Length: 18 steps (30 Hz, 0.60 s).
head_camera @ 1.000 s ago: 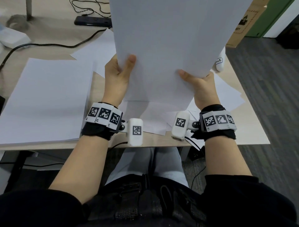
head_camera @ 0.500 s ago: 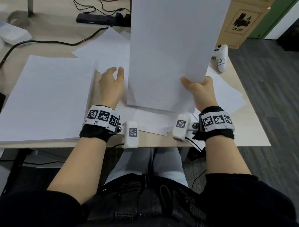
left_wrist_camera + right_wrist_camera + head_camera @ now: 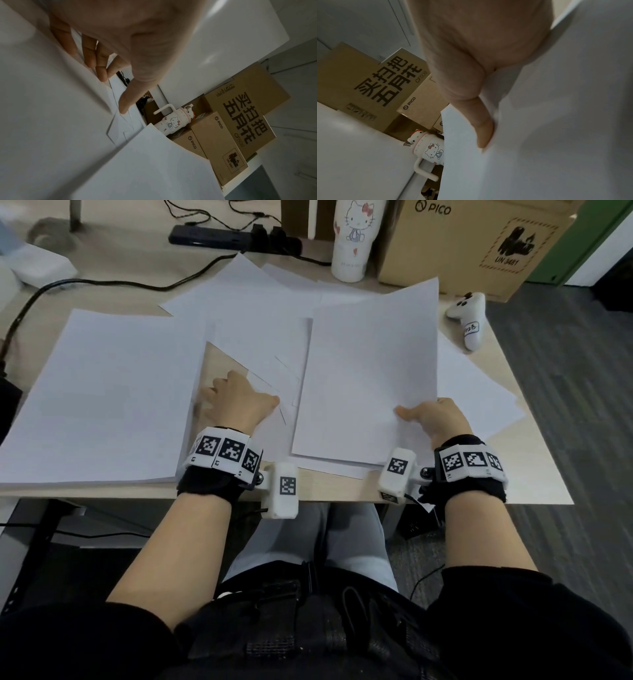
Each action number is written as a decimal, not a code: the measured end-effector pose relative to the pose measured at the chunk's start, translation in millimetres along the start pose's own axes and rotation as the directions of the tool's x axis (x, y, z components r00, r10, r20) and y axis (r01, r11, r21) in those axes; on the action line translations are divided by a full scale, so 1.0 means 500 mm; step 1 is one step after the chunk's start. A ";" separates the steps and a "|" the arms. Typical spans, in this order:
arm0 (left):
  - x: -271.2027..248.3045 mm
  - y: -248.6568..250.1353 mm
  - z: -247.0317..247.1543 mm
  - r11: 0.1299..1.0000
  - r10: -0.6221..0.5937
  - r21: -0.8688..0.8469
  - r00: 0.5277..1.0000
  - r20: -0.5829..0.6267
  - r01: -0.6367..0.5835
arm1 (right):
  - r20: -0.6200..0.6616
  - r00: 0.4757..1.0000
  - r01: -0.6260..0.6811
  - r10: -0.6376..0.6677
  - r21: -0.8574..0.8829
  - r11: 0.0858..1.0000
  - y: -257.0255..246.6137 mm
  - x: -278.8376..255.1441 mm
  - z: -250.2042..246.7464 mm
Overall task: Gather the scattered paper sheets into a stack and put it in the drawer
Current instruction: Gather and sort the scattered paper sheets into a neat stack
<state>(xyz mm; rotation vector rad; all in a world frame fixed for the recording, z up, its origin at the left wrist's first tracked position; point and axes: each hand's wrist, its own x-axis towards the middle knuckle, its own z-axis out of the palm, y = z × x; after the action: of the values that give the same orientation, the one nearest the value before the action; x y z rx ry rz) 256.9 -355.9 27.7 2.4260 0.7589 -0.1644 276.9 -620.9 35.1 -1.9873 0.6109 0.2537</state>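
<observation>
The right hand (image 3: 440, 419) pinched the near right edge of a gathered paper stack (image 3: 370, 378), thumb on top, the stack lying over loose sheets (image 3: 476, 392) on the desk (image 3: 534, 474). The left hand (image 3: 236, 402), fingers spread and relaxed, rested on bare wood between that stack and a large sheet pile (image 3: 102, 398) to its left, holding nothing. A Hello Kitty tumbler (image 3: 352, 237), cardboard box (image 3: 472, 244) and white controller (image 3: 469, 316) lined the far right edge.

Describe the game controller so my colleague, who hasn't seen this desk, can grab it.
Start at the PICO cardboard box at the desk's far right corner. Just in front of it lies the white controller. Unlike the flat sheets nearby, it is chunky, with dark buttons and a handwritten label.
</observation>
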 end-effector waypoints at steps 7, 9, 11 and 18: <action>0.047 0.031 0.011 0.985 -0.079 -0.151 0.997 0.022 0.081 | 0.019 0.998 -0.064 0.065 -0.045 0.997 -0.008 -0.010 -0.004; 0.059 0.042 0.011 0.981 -0.095 -0.166 0.995 0.011 0.095 | 0.015 0.997 -0.070 0.071 -0.080 0.994 -0.013 -0.011 -0.005; 0.072 0.051 0.010 0.979 -0.103 -0.177 0.995 0.008 0.102 | 0.017 0.996 -0.084 0.086 -0.093 0.992 -0.019 -0.012 -0.003; 0.118 0.063 0.024 0.990 -0.063 -0.127 0.996 -0.068 0.054 | 0.020 0.994 -0.103 0.106 -0.109 0.989 -0.037 0.001 0.011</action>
<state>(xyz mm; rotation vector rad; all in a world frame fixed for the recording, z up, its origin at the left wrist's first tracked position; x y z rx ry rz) 324.0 -355.2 16.8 2.3028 0.8473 -0.0511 287.5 -609.3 46.1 -2.0549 0.6988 0.3822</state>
